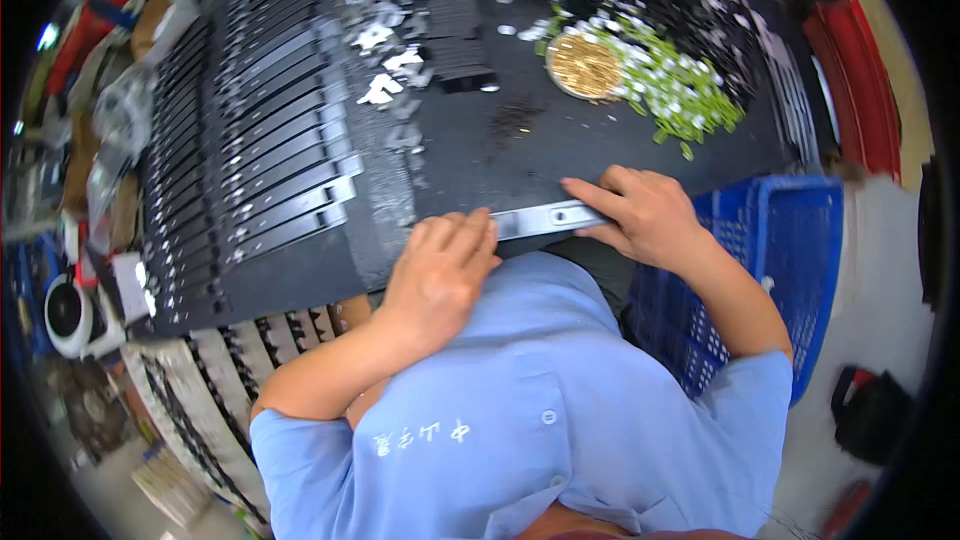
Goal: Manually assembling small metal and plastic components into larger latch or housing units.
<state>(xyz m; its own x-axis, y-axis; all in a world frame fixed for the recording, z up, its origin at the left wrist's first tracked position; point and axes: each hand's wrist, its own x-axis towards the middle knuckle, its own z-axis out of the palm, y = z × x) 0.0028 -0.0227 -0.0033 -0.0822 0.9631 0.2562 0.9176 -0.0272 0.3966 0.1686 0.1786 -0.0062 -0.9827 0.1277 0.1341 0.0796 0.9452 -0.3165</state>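
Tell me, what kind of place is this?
It looks like a workshop or small factory, though I can't be sure which. The clues are the rows of dark strips laid out on the black tabletop, and the heap of little green parts there too.

Silver metal strip (537, 220), black tabletop (470, 165), light-blue shirt (490, 360), green pieces (665, 90), golden pieces (583, 67)

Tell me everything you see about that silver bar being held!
The silver bar is narrow, flat and shiny, and looks like metal. Near its right end, an oblong outline surrounds a dark hole. In the picture it slants slightly upward to the right, by the black worktable's near edge. The left hand covers its left end; the right hand grips the other.
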